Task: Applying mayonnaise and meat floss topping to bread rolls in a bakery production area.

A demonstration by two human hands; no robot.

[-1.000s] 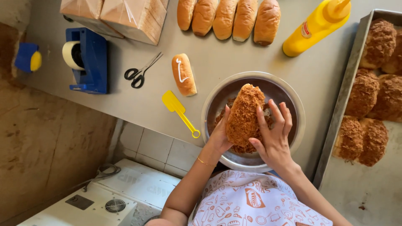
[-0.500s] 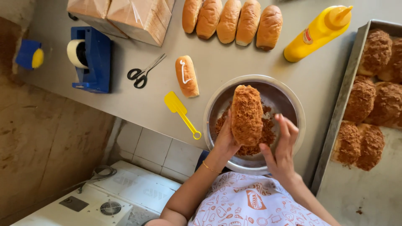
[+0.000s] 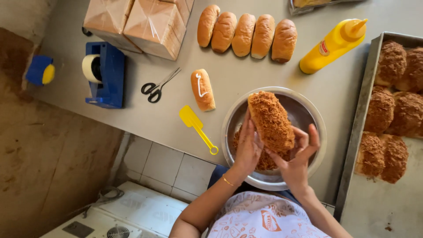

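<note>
Since a second ago the coated bun (image 3: 271,120) has been tipped up and turned slightly over the steel bowl (image 3: 317,119), and the right hand (image 3: 296,164) has slid from the bun's side down to its near end. The left hand (image 3: 248,147) lies flat along the bun's left flank. Both hands share the grip on this one bun, fingers spread and pressed against its crumb-covered crust, holding it clear above the loose brown crumbs (image 3: 264,159) in the bottom of the bowl. Judging by this, the coating of the bun looks nearly complete.

The grey surface (image 3: 132,114) carries, to the left of the bowl, a yellow spatula (image 3: 197,127), a bun with a white cream line (image 3: 202,89), black scissors (image 3: 158,86) and a blue tape dispenser (image 3: 102,75). At the far side lie five plain buns (image 3: 246,34) and wrapped packages (image 3: 141,22); a yellow squeeze bottle (image 3: 332,45) lies right of them. A metal tray (image 3: 358,128) at the right holds coated buns (image 3: 392,110). Below the surface's near edge show tiled floor (image 3: 154,167) and a white appliance (image 3: 123,218).
</note>
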